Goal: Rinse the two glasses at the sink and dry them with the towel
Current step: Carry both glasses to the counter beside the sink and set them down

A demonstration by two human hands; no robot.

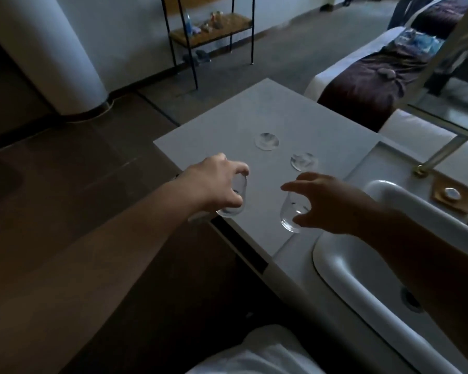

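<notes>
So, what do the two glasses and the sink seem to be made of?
The left glass and right glass look like clear, smooth glass: the counter shows through them and their bases glint. The sink looks like glossy white ceramic with soft reflections, though it may be another glazed material.

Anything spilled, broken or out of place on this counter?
Nothing spilled or broken. Left hand grips one clear drinking glass near the grey counter's edge; right hand closes around the other.
</notes>
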